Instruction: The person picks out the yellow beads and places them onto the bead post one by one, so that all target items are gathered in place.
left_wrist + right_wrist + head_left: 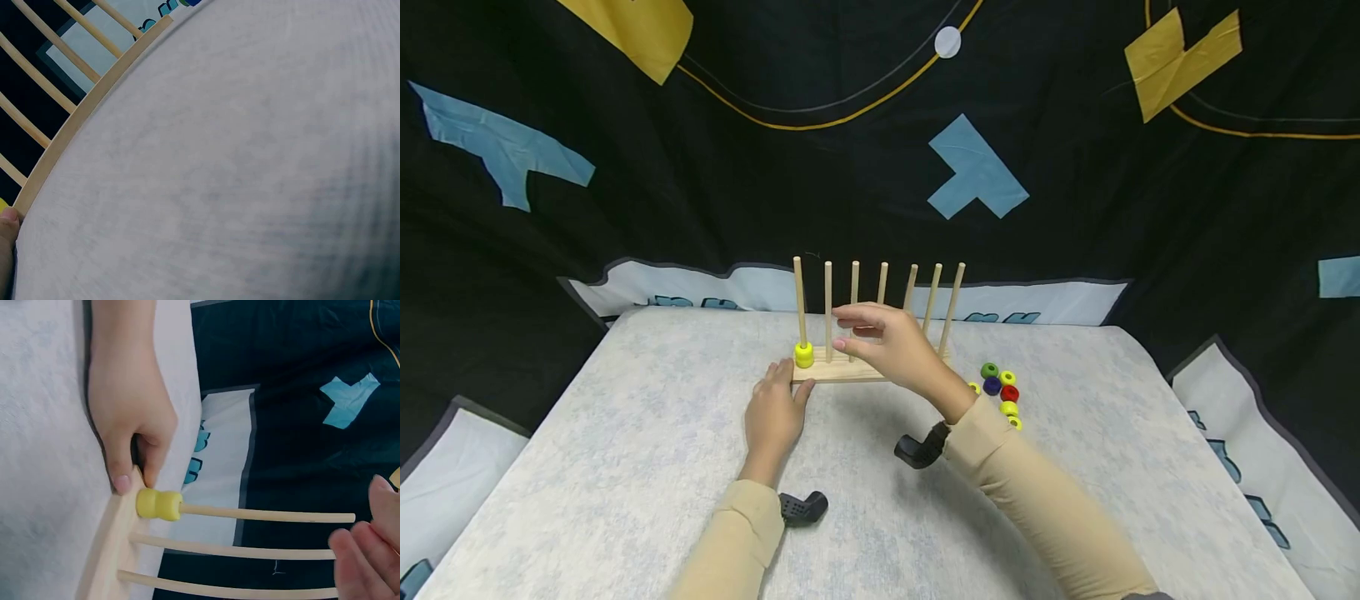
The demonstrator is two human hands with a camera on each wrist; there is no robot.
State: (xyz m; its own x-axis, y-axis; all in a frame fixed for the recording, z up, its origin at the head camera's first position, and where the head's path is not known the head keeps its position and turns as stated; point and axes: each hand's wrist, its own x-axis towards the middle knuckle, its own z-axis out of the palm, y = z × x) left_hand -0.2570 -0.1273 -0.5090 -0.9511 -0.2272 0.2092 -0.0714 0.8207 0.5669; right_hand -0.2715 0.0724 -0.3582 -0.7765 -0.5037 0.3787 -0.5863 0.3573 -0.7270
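Observation:
A wooden peg rack [842, 372] with several upright pegs stands on the table, and two yellow beads [804, 356] are stacked at the foot of its leftmost peg. My left hand [775, 414] grips the rack's left end, the thumb [9, 224] on the front edge and the fingers round the end, as the right wrist view also shows. Above the base, in front of the middle pegs, is my right hand [887, 343], its thumb and fingers apart with no bead seen between them. Its fingertips [347, 550] come close to the peg tops in the right wrist view.
Right of the rack lies a loose group of beads: a green bead [989, 369], a dark blue bead [992, 386], a red bead [1009, 393] and several yellow beads [1009, 408]. A black curtain [820, 192] hangs behind the pale table [625, 467].

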